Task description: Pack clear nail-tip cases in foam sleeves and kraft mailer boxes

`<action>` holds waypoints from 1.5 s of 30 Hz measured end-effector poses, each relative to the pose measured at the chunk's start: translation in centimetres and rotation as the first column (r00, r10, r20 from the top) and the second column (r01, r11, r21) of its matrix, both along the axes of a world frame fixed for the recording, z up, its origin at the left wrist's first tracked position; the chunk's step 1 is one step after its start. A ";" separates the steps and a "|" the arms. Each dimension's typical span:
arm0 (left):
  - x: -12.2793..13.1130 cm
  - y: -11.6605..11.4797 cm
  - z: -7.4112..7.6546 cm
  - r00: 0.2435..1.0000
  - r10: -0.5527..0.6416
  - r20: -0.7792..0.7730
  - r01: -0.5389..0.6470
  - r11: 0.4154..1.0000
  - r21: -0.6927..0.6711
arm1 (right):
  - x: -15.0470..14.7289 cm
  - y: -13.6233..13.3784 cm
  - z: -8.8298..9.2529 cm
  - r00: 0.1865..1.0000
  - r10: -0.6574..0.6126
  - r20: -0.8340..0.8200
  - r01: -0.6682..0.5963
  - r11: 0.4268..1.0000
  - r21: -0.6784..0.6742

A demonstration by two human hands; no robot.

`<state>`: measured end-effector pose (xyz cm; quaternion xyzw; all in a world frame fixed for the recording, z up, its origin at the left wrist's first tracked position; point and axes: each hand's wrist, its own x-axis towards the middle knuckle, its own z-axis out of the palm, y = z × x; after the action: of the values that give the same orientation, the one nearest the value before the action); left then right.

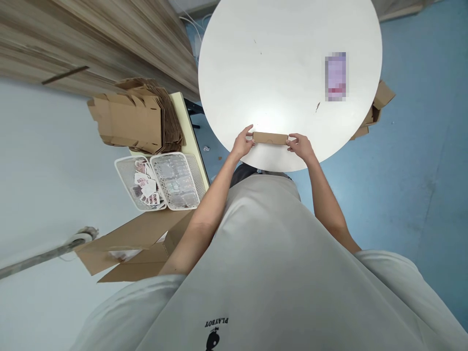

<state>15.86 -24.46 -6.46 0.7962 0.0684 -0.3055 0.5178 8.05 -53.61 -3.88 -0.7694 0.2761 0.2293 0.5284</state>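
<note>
- One round white table (pixel 270 68) is standing in front of the person.
- An open cardboard carton (pixel 135 231) is gaping on the person's left, flaps spreading.
- Beyond it, a stack of brown cardboard blanks (pixel 131 119) is lying on a pale side table (pixel 182 117).
- Beside the stack two white baskets are sitting together: the left basket (pixel 127 176) is holding printed pieces, the right basket (pixel 193 170) clear packets.
- A purplish item (pixel 336 73), too blurred to identify, is lying on the white table, well apart from the hands.
- The left hand (pixel 243 143) is pinching one end of a slim brown box (pixel 270 139), its index finger sticking up; the right hand (pixel 302 146) is gripping the other end between thumb and fingers.
- That box is staying near the table's close edge; whether it is resting there or hovering, I'm not able to tell.
- The step in hand is seemingly squaring or closing the box; the next move is probably calling for light, even pressure at both ends.
</note>
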 end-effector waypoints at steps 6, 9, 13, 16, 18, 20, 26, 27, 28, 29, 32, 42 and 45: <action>-1.1 -0.4 1.7 0.999 0.051 -0.014 -0.052 0.997 -0.049 | -0.4 -0.6 0.6 0.993 -0.038 -0.111 0.059 0.979 0.193; -2.6 -0.4 2.7 0.988 0.150 -0.047 -0.153 0.986 -0.062 | -1.4 -0.2 1.0 0.993 -0.023 -0.112 0.048 0.974 0.220; -5.6 -1.0 2.6 0.936 0.320 -0.144 -0.328 0.944 -0.035 | -3.2 0.7 0.4 0.994 -0.043 -0.104 0.061 0.982 0.179; -8.0 -1.9 1.3 0.855 0.475 -0.205 -0.485 0.875 0.004 | -4.6 1.2 -0.8 0.987 -0.121 -0.110 0.141 0.971 0.194; -9.5 -2.7 0.4 0.802 0.533 -0.270 -0.549 0.835 0.018 | -5.2 1.3 -1.7 0.976 -0.162 -0.146 0.192 0.955 0.224; -10.7 -3.3 -0.2 0.783 0.534 -0.321 -0.558 0.830 0.021 | -5.8 1.1 -2.5 0.967 -0.188 -0.170 0.228 0.939 0.258; -12.1 -3.5 1.2 0.820 0.491 -0.293 -0.514 0.858 -0.001 | -6.9 -0.6 -2.8 0.972 -0.209 -0.110 0.233 0.923 0.305; -12.2 -3.4 1.7 0.829 0.488 -0.273 -0.510 0.860 -0.011 | -7.0 -0.8 -2.6 0.974 -0.204 -0.101 0.226 0.921 0.318; -12.4 -3.4 2.2 0.836 0.486 -0.254 -0.507 0.861 -0.021 | -7.1 -1.1 -2.4 0.975 -0.203 -0.096 0.223 0.914 0.338; -12.6 -3.5 2.7 0.840 0.487 -0.239 -0.508 0.861 -0.032 | -7.3 -1.3 -2.1 0.973 -0.209 -0.094 0.229 0.904 0.361; -14.0 -4.6 4.0 0.828 0.513 -0.224 -0.539 0.839 -0.070 | -7.9 -2.1 -1.1 0.964 -0.248 -0.094 0.265 0.869 0.418; -22.3 -14.7 4.1 0.762 0.540 -0.357 -0.637 0.722 -0.269 | -16.3 -10.0 3.4 0.894 -0.445 -0.044 0.437 0.848 0.302; -23.7 -18.7 4.3 0.776 0.518 -0.359 -0.622 0.722 -0.304 | -19.5 -13.1 4.7 0.870 -0.493 -0.012 0.479 0.839 0.256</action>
<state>-7.81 -43.11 -2.15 0.5651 0.3112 -0.2340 0.7273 -11.45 -66.70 0.78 -0.6070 0.4164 0.0996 0.6695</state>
